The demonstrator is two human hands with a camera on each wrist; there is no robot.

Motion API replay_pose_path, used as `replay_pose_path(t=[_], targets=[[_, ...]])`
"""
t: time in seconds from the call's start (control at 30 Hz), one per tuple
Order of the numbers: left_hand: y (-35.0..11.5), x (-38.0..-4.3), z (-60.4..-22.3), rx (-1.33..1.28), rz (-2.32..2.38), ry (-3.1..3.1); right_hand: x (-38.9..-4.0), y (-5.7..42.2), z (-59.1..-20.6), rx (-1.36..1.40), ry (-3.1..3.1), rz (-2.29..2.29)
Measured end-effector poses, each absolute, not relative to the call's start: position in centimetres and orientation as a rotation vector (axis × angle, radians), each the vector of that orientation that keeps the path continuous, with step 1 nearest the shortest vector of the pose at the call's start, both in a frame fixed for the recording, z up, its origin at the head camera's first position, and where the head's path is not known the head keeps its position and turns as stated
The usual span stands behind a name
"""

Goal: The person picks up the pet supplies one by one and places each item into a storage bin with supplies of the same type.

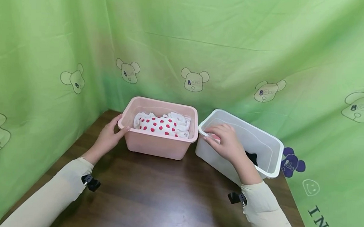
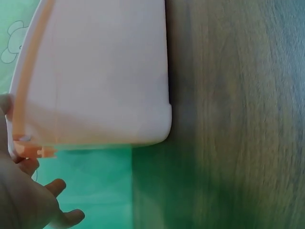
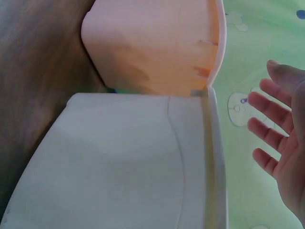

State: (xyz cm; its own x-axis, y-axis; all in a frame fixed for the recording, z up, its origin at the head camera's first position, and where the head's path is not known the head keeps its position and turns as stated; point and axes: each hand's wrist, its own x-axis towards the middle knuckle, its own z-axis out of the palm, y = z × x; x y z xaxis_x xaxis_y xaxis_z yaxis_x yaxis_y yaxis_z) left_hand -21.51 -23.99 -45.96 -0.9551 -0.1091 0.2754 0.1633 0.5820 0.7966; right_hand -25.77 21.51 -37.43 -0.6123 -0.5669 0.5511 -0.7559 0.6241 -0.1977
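Observation:
A pink plastic bin stands at the back of the table. In it lies a folded white cloth item with red strawberry-like spots. My left hand grips the bin's front left corner, thumb and a finger at the rim, other fingers spread loosely in the left wrist view. My right hand hovers over the near left edge of a white bin, fingers slightly bent and apart, holding nothing in the right wrist view. A black item and a reddish-pink patch show in the white bin, partly hidden by that hand.
Both bins stand side by side on a dark brown wooden table, nearly touching at their rims. Behind and around them hangs a green curtain with bear-head prints. A black strap device sits on each sleeve.

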Motion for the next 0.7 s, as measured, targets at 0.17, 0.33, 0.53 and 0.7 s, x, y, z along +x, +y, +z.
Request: replay_pose_path(t=[0.17,0.33,0.53,0.7], targets=[[-24.6,-21.1,-45.4,-0.05,-1.262,-2.572,-24.5,23.2,-38.3,0.988,-2.397,0.585],[-25.4,-20.7,-44.7,-0.079,-1.202,-2.585,-23.4,24.5,-39.2,0.945,-2.39,0.592],[-26.5,-19.8,-44.2,-0.069,-1.129,-2.6,-22.5,25.6,-39.6,0.944,-2.4,0.595],[-27.1,-19.2,-43.8,-0.099,-1.113,-2.581,-21.8,26.8,-39.7,0.95,-2.376,0.583]])
